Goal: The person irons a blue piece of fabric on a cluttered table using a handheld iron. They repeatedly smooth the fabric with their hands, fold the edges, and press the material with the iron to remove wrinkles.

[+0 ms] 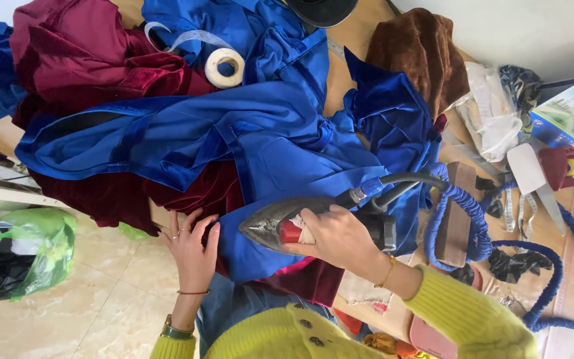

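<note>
Here, right hand [340, 239] closed around the handle of a dark pointed metal steam iron [280, 223], pressed on shiny blue satin cloth [247, 143] near the table edge. Left hand [192, 249] open, fingers spread flat on the fabric's left edge. Probably heavy and hot, best held by the handle; satin soft, slippery. Blue braided hose [476, 233] crowding the right; maroon velvet [74, 46] heaped far.
</note>
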